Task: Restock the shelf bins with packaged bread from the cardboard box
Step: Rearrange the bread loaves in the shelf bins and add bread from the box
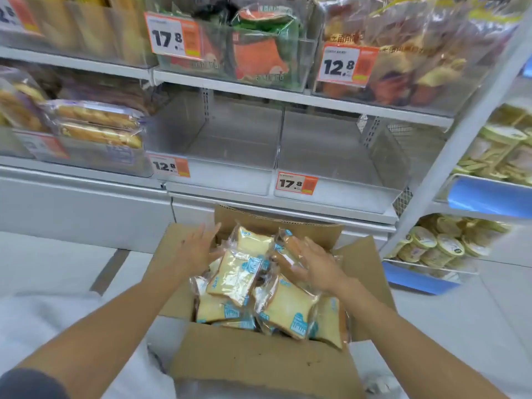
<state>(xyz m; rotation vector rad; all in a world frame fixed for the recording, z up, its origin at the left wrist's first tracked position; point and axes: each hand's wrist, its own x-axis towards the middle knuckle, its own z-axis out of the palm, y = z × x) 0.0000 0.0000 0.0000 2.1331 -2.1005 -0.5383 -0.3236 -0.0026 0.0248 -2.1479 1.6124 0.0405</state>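
Note:
An open cardboard box (259, 361) stands on the floor below the shelf, filled with several clear packets of sliced bread (236, 276) printed in blue. My left hand (198, 249) reaches into the box's far left side, fingers straight, touching a packet. My right hand (315, 262) lies with spread fingers on a packet at the far right of the pile. Neither hand grips anything. Two clear shelf bins sit right above the box with no bread in them: one tagged 12.8 (218, 180) and one tagged 17.8 (339, 194).
Bins to the left (95, 156) and on the upper shelf (236, 50) hold other packaged breads. A white shelf upright (449, 156) slants at the right, with tubs in blue-fronted bins (431, 249) beyond it. White floor surrounds the box.

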